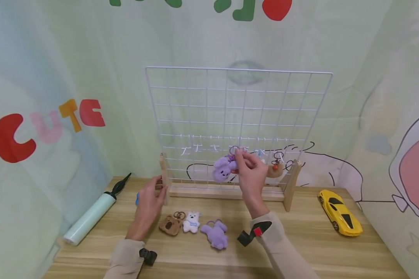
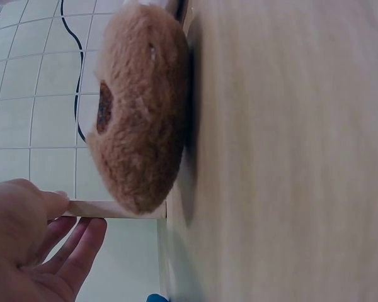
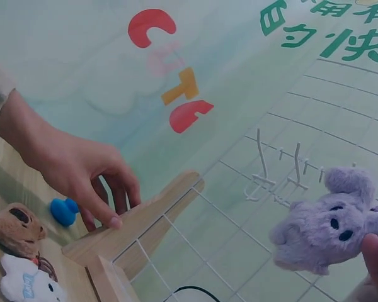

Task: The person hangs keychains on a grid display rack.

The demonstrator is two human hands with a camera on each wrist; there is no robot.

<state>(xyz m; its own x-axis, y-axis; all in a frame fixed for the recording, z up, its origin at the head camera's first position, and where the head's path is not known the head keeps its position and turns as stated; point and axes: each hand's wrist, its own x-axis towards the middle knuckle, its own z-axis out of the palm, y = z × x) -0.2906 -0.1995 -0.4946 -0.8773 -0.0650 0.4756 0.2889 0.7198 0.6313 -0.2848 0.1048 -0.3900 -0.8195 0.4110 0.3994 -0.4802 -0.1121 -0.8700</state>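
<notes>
My right hand (image 1: 251, 174) pinches a purple plush keychain (image 1: 221, 170) near its ring, in front of the hooks on a white wire grid rack (image 1: 239, 69). In the right wrist view the purple plush (image 3: 327, 223) is tilted sideways, a fingertip against it. My left hand (image 1: 148, 203) grips the left wooden post (image 1: 164, 170) of the rack between thumb and fingers. Several white hooks (image 1: 197, 147) line the grid's lower part. On the table before the rack lie a brown plush keychain (image 1: 169, 226), a white bear keychain (image 1: 191, 223) and another purple plush keychain (image 1: 216, 235).
A brown plush keychain (image 1: 275, 171) hangs at the rack's right end, partly behind the grid. A pale hand pump (image 1: 90, 220) lies at the left. At the right is a yellow toy car (image 1: 340, 213). A blue knob-like thing (image 3: 64, 212) sits beside the left post.
</notes>
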